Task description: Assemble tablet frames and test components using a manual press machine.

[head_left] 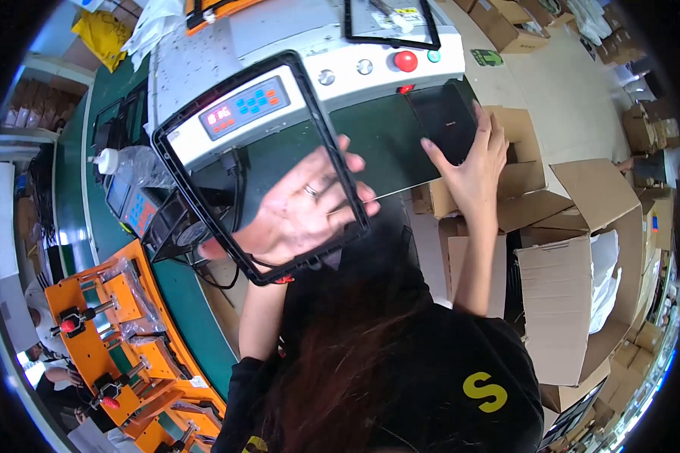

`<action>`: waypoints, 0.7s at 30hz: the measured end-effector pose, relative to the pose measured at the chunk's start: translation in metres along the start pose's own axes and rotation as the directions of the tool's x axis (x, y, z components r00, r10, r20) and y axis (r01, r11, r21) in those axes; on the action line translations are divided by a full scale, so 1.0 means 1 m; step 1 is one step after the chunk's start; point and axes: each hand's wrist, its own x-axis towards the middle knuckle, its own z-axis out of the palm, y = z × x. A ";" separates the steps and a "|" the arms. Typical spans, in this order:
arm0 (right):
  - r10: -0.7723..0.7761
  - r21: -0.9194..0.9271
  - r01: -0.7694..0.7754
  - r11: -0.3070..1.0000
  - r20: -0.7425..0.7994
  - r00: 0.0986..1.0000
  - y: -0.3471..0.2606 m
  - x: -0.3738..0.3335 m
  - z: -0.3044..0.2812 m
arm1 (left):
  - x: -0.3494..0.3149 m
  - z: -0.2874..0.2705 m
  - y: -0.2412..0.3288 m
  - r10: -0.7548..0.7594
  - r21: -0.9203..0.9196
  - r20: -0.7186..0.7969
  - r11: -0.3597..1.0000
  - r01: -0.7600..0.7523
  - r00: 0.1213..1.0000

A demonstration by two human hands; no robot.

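Note:
My left hand (pixel 298 208) holds up a thin black rectangular frame (pixel 314 106). The palm is turned up behind its opening, and the fingers curl at its right bar. Through the opening show the palm and part of a white machine's control panel (pixel 245 107). Over the bench's right edge, my right hand (pixel 476 166) has thumb and fingers spread, with nothing seen between them. Beside it lies a flat dark panel (pixel 446 117); whether the fingertips touch it I cannot tell.
A white machine (pixel 279 38) stands ahead, with a red button (pixel 406 61) and a second black frame (pixel 393 43) on top. Opened cardboard boxes (pixel 555 272) crowd the right. Left are a clear bottle (pixel 132 164) and an orange clamp fixture (pixel 98 332) on the green bench (pixel 196 317).

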 end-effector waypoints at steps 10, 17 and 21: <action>0.034 -0.030 -0.031 0.999 0.113 0.993 0.035 -0.011 0.013 | -0.027 0.022 0.030 0.006 0.315 -0.332 0.943 0.105 0.943; -0.005 0.106 -0.014 0.994 0.172 0.985 0.050 0.003 -0.003 | -0.032 0.012 0.021 0.048 0.179 -0.227 0.984 -0.007 0.973; 0.062 0.562 -0.250 0.789 0.332 0.941 0.055 0.006 -0.032 | -0.025 0.028 0.022 0.114 0.394 -0.416 0.917 0.066 0.902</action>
